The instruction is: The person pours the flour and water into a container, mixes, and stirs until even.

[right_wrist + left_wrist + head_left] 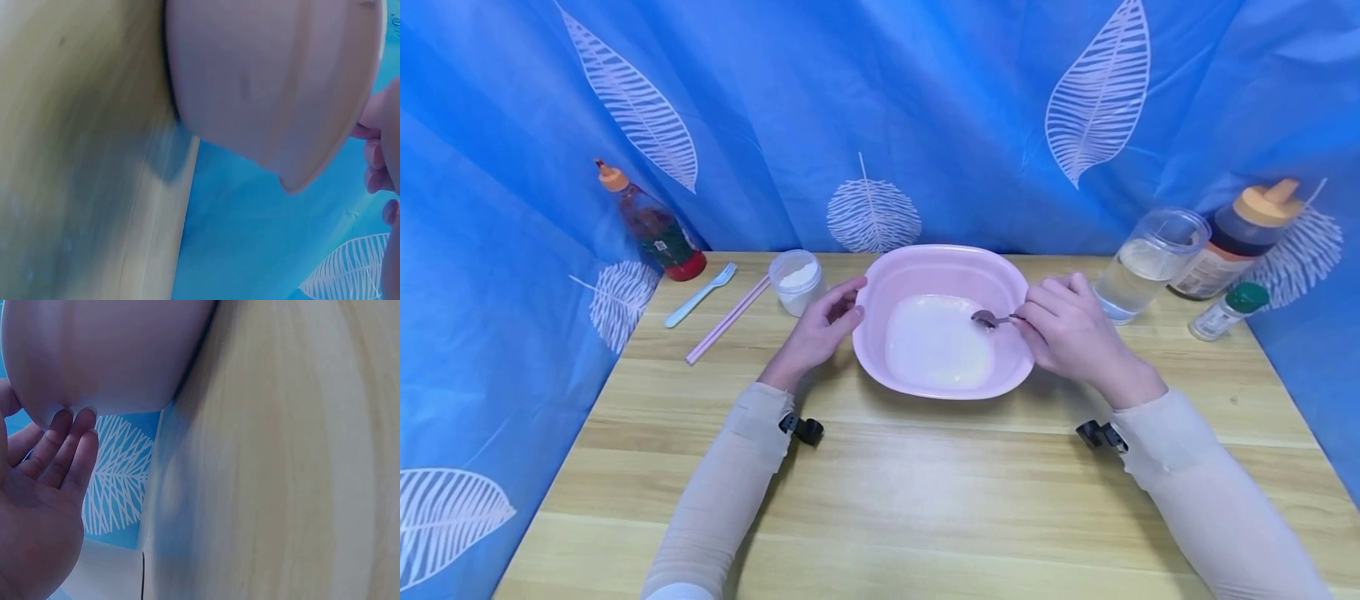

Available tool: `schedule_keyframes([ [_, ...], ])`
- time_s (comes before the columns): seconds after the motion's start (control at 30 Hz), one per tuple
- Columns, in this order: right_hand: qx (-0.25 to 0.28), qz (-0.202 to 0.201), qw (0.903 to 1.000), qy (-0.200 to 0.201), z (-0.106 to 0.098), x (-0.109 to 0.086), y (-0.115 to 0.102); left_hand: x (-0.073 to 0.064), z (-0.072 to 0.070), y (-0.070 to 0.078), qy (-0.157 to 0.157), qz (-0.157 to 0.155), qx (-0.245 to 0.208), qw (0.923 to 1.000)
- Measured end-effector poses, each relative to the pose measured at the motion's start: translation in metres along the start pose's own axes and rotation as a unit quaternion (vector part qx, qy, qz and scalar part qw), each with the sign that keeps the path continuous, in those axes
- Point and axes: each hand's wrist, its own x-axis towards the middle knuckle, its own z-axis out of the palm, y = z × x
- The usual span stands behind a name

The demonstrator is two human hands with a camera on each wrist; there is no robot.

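Note:
A pink plastic basin (940, 260) stands on the table with milky white liquid (936, 342) in its bottom. My left hand (824, 329) grips its left rim, thumb on top; in the left wrist view the fingertips (90, 412) press the outer wall from below the lip. Over the right rim, my right hand (1067, 329) holds a metal spoon (985, 318), its bowl tilted down at the liquid's right edge. Most of the spoon's handle is hidden in the fingers. In the right wrist view the curled fingers (375, 169) show beyond the basin's rim.
Left of the basin are a jar of white powder (797, 283), pink chopsticks (727, 321), a blue fork (700, 296) and a red sauce bottle (662, 233). At right stand a cup of clear liquid (1142, 267), a dark sauce bottle (1228, 246) and a green-capped shaker (1228, 311). Blue curtain (970, 125) hangs behind.

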Motion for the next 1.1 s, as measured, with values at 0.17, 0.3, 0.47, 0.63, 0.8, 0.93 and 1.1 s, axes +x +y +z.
schedule_keyframes([
  [0.17,0.045,0.018,0.9988,0.008,0.003,0.002,-0.005,-0.001,0.0,0.001,0.0,-0.003,-0.001,1.0],
  [0.3,0.102,0.047,0.9935,0.015,0.012,0.003,-0.01,-0.001,0.0,0.001,-0.001,-0.003,-0.001,1.0],
  [0.47,0.135,0.097,0.986,0.017,0.02,0.004,-0.013,0.0,0.0,0.0,0.0,0.001,0.001,1.0],
  [0.63,0.096,0.135,0.9862,0.002,0.015,0.006,-0.01,-0.001,0.0,0.002,0.0,0.003,0.0,1.0],
  [0.8,0.039,0.129,0.9906,-0.023,0.006,0.003,-0.003,-0.001,0.0,0.002,0.0,0.001,0.004,1.0],
  [0.93,0.065,0.119,0.9904,-0.026,0.002,-0.001,-0.001,0.0,0.001,0.002,-0.001,-0.002,0.006,1.0],
  [1.1,0.161,0.16,0.9735,-0.032,0.006,-0.004,-0.007,-0.001,0.0,0.003,0.002,-0.003,0.006,1.0],
])
